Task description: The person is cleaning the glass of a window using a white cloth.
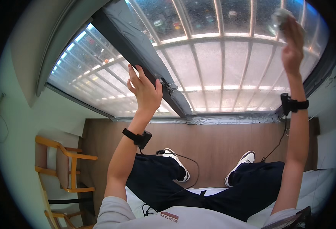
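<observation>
At the upper right, my right hand (292,51) presses a crumpled grey-white cloth (280,17) against the large window pane (236,57). Motion blurs its fingers and the cloth a little. My left hand (146,93) is raised with its fingers apart and holds nothing. It rests on or just in front of the dark window frame (116,42), beside the black latch (167,86); contact cannot be made out for certain. Pale metal bars (221,66) run behind the glass. Each wrist wears a black strap with a small box and a cable.
Silver tape (233,119) lines the window's lower edge and part of the frame. A wooden chair (67,164) with a brown seat stands at the left, above a second one. A cable (196,168) loops near my feet on the brown floor (213,141). White wall is on both sides.
</observation>
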Tool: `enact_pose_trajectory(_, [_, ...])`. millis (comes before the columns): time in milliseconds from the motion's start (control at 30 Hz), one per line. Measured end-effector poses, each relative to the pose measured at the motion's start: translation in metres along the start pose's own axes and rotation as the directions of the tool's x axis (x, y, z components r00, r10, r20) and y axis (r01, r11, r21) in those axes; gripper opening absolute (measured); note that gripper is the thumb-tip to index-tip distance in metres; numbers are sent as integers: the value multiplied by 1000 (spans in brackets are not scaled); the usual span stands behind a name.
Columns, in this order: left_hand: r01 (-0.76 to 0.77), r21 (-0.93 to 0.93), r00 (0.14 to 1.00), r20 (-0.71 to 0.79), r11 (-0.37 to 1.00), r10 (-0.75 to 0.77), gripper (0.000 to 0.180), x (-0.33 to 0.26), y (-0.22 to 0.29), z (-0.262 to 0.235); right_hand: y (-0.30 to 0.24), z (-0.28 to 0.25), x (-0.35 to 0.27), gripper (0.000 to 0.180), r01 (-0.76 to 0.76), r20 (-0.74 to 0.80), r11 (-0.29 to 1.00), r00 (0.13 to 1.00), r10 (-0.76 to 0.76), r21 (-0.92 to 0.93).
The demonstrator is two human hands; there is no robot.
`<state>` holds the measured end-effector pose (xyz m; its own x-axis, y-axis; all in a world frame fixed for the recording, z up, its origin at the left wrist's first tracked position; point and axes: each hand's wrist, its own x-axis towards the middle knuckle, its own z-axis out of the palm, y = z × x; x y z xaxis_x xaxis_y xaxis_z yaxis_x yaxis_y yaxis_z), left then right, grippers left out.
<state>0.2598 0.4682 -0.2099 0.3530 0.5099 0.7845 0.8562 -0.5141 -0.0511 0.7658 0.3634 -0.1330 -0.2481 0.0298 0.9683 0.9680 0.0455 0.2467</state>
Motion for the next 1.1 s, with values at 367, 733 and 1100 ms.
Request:
enact_pose_trajectory(367, [29, -106, 988, -149, 994, -44, 90, 20, -9, -12, 114, -36, -96, 59, -584, -317, 788, 798, 513, -194])
enact_pose_trajectory(733, [224, -173, 966, -93, 959, -242, 79, 50, -9, -24, 66, -2, 3, 53, -862, -488, 480, 351, 799, 165])
enact_pose_trajectory(1100, [331, -145, 940, -39, 932, -340, 52, 77, -1, -32, -89, 66, 93, 68, -335, -387, 938, 880, 277, -92])
